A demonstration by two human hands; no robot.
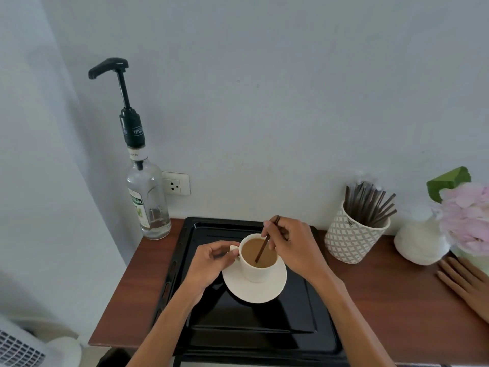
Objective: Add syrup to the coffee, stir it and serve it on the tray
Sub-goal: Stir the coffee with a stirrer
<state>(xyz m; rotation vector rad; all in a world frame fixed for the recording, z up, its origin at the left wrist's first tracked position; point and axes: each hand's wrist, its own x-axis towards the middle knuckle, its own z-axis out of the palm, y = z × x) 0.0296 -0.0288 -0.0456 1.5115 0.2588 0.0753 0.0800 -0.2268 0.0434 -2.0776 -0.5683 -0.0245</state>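
Note:
A white cup (255, 271) of milky coffee stands on a white saucer (264, 292), which rests on the black tray (238, 329). My left hand (209, 263) pinches the cup's handle on its left side. My right hand (293, 243) holds a thin brown stirrer (262, 249) whose lower end is dipped in the coffee. A clear syrup bottle (148, 197) with a tall black pump stands at the table's back left corner, apart from both hands.
A patterned white pot (352, 239) full of brown stirrers stands right of the tray. Farther right are a white vase (420, 242) with pink flowers and another person's hand (468, 284) flat on the wooden table (397, 313). A wall socket (176, 184) is behind the bottle.

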